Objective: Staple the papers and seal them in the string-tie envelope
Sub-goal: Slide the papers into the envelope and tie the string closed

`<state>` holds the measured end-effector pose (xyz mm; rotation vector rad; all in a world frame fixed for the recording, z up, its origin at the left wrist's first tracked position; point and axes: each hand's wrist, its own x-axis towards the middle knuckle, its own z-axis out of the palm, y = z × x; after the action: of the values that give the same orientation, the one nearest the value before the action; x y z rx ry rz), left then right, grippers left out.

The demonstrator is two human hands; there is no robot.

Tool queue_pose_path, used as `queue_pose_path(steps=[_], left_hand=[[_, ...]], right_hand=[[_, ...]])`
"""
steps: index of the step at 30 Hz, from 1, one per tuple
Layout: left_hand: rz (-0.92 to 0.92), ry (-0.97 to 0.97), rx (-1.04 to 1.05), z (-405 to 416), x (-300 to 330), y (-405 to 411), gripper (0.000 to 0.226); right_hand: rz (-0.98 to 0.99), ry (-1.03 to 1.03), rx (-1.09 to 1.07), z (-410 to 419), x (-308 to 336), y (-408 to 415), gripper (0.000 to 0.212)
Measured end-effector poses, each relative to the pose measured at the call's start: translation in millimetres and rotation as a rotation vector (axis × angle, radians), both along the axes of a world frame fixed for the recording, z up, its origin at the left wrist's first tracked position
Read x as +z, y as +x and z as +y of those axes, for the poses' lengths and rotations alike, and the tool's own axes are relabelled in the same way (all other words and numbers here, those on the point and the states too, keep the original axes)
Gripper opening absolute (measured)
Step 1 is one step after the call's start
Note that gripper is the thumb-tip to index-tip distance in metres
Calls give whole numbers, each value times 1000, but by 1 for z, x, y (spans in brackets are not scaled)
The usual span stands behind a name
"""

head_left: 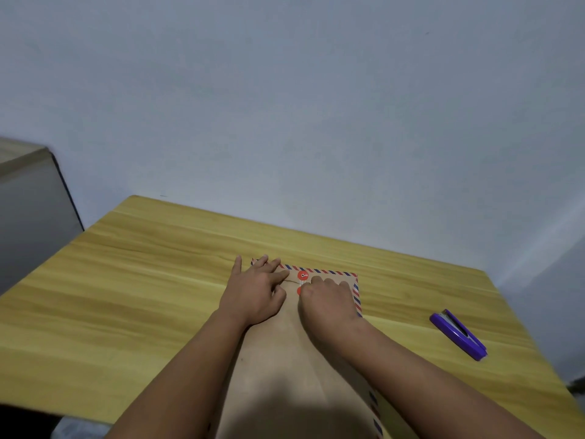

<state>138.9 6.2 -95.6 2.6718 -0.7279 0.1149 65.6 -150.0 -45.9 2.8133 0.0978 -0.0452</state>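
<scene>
1. The string-tie envelope (304,353) is lying flat on the wooden table (142,280), running from the near edge toward the wall, its striped flap end farthest from the person; the papers are not showing anywhere, so they are probably already inside, though that is only a judgement.
2. The envelope is looking like light, thin kraft paper; it is likely bending and sliding easily on the smooth tabletop, so pinning it flat with one hand while the other is working seems the sensible hold.
3. The closure is the delicate part; the upper red button (303,275) is showing whole, the lower red button (299,291) is half hidden by the right hand, and the thin string (292,282) is running out to the left from between them; it is probably limp and easy to lose, so it is best pinched close to the buttons and kept taut.
4. The left hand (256,291) is lying on the flap's left corner with its fingers spread and mostly straight, pressing the paper down; its fingertips are sitting just beside the string, and whether they are touching it cannot be told.
5. The right hand (326,299) is curled, knuckles up, fingertips tucked at the buttons; it appears to be pinching the string there, but the grip itself is hidden.
6. The purple stapler (458,334) is resting well apart to the right, untouched; judging by that, stapling is finished and the winding is in hand.
</scene>
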Motion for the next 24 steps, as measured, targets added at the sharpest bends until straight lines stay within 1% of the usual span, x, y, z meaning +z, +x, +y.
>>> queue_pose_path(steps=[4, 6, 7, 10, 12, 14, 16, 18, 21, 24], left_hand=[[25, -5, -7, 2, 0, 2, 59], [34, -5, -13, 2, -1, 3, 60], [38, -5, -17, 2, -1, 3, 60], [32, -1, -27, 3, -1, 3, 57], [31, -13, -34, 3, -1, 3, 52], [37, -30, -37, 3, 0, 2, 47], [46, -25, -32, 3, 1, 2, 44], [49, -16, -34, 4, 1, 3, 50], [48, -7, -36, 4, 2, 4, 54], [53, -11, -36, 5, 3, 4, 53]], right_hand=[[77, 197, -47, 5, 8, 11, 19], [122, 274, -22, 7, 10, 19, 7], [143, 297, 1, 7, 12, 22, 5], [159, 383, 85, 8, 16, 29, 14], [149, 369, 143, 8, 18, 34, 21], [103, 313, 173, 5, 15, 42, 19], [30, 290, 171, 1, 15, 52, 21], [-16, 276, 161, -5, 17, 63, 23], [-25, 263, 131, -15, 18, 73, 23], [10, 378, 47, -25, 15, 79, 19]])
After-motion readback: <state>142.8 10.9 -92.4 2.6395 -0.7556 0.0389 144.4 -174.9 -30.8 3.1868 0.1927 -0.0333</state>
